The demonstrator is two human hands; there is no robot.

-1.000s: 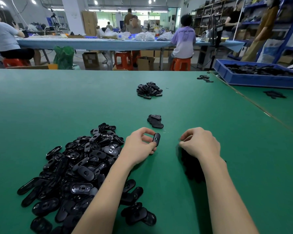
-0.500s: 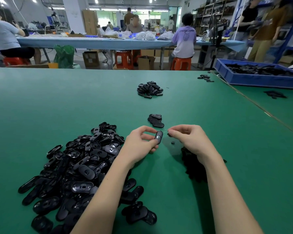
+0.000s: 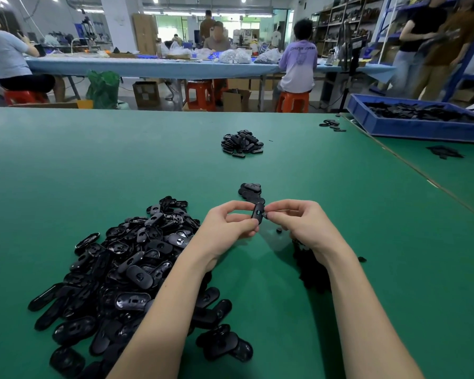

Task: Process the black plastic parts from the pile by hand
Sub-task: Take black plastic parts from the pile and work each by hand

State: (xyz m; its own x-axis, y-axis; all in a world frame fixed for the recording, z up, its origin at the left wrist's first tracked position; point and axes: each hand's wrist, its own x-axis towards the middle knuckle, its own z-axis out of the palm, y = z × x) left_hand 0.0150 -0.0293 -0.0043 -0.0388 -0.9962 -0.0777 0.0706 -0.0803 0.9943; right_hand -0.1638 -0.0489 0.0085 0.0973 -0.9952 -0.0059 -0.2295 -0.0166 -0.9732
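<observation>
Above the green bench (image 3: 93, 165), the left hand (image 3: 225, 228) pinches an oval black part (image 3: 257, 212), long axis near upright; the right hand (image 3: 298, 222) pinches its right edge, beside the pile (image 3: 126, 269).

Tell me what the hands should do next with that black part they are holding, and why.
Probably press the small piece in the right hand into the hole of the oval part pinched by the left hand: both meet there, above the small stack beyond.
</observation>
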